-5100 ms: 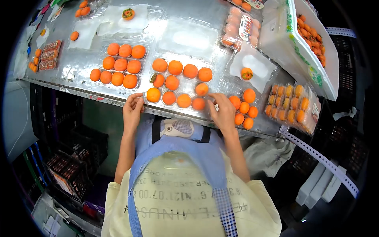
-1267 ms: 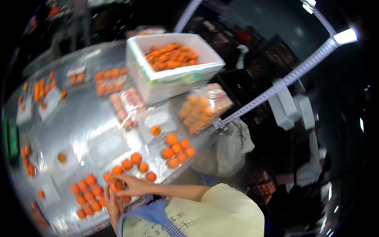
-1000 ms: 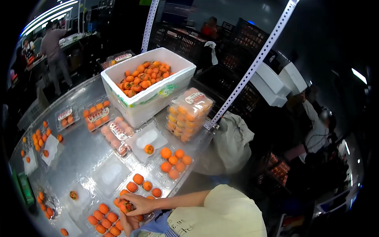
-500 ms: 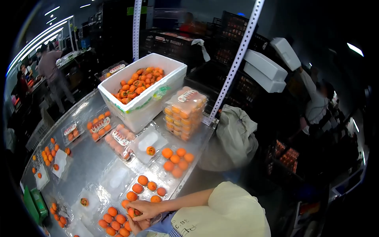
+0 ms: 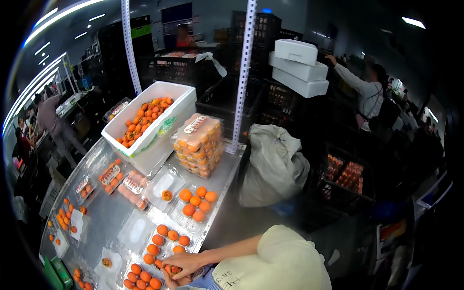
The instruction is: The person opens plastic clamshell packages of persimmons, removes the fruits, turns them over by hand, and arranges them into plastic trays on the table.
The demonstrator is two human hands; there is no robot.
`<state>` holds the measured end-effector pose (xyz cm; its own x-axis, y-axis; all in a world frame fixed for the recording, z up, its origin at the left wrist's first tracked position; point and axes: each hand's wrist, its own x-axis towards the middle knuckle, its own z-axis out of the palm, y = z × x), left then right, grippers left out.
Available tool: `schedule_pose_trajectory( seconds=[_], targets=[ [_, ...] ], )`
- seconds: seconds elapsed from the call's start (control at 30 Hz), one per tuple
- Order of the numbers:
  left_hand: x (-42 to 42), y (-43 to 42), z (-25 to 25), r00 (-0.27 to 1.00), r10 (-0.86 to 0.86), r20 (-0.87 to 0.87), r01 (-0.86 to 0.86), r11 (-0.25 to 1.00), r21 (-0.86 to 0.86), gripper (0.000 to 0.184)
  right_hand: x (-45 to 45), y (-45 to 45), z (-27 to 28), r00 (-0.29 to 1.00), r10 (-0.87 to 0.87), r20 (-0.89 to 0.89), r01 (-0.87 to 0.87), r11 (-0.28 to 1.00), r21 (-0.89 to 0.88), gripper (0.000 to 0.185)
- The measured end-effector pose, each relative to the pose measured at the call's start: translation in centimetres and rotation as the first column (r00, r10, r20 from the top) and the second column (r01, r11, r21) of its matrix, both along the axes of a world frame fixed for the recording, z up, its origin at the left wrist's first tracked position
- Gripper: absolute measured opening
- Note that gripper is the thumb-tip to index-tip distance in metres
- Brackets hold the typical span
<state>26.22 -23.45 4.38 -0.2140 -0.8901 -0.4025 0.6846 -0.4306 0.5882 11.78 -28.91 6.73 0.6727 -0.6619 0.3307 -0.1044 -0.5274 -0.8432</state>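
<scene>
My right hand (image 5: 191, 262) is closed round an orange persimmon (image 5: 172, 270) whose leafy calyx shows. My left hand (image 5: 170, 282) meets the fruit from below, its fingers curled against it; part of this hand is hidden at the frame's bottom edge. Just beyond my hands lies a clear plastic tray of persimmons (image 5: 153, 249), only partly filled. To the left sits a fuller tray of persimmons (image 5: 140, 277). Farther up the metal table (image 5: 104, 212), another clear tray holds several persimmons (image 5: 195, 200).
A white foam box (image 5: 145, 153) of persimmons stands at the back, beside a stack of packed trays (image 5: 199, 145). A metal post (image 5: 243, 72) rises at the table's corner. Right of the table are a grey sack (image 5: 273, 166), black crates (image 5: 348, 191) and a person (image 5: 369, 94) near stacked foam boxes (image 5: 299, 67).
The camera view has swung right. A foam box that the person at the right was lifting now rests on the stack. My hands stay together on the persimmon, its calyx now turned more toward view.
</scene>
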Motion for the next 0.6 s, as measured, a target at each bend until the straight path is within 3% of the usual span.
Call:
schedule_pose_trajectory(
  seconds=[0.13,0.23,0.4,0.53,0.6],
  targets=[
    [-3.4,0.8,-0.1,1.000,-0.031,0.005,0.030,0.999,0.019,0.045,-4.4,1.7,1.8,0.997,0.010,-0.079,-0.010,1.000,0.000,0.062],
    [-7.7,1.3,-0.4,0.997,-0.079,-0.001,0.079,0.997,0.024,0.045,-8.8,3.6,0.1,0.998,-0.064,-0.028,0.066,0.996,0.054,0.061],
    [-16.9,3.9,-1.4,0.985,-0.167,-0.046,0.169,0.984,0.050,0.044,-18.8,9.1,-0.5,0.942,-0.318,-0.105,0.306,0.945,-0.113,0.050],
    [-25.2,7.8,-2.3,0.965,-0.249,-0.087,0.257,0.962,0.091,0.044,-25.9,13.7,-2.5,0.848,-0.527,-0.059,0.505,0.837,-0.211,0.049],
    [-28.6,9.8,-2.4,0.952,-0.291,-0.094,0.300,0.948,0.105,0.044,-28.8,15.4,-3.0,0.838,-0.536,-0.098,0.511,0.835,-0.204,0.049]
  ],
)
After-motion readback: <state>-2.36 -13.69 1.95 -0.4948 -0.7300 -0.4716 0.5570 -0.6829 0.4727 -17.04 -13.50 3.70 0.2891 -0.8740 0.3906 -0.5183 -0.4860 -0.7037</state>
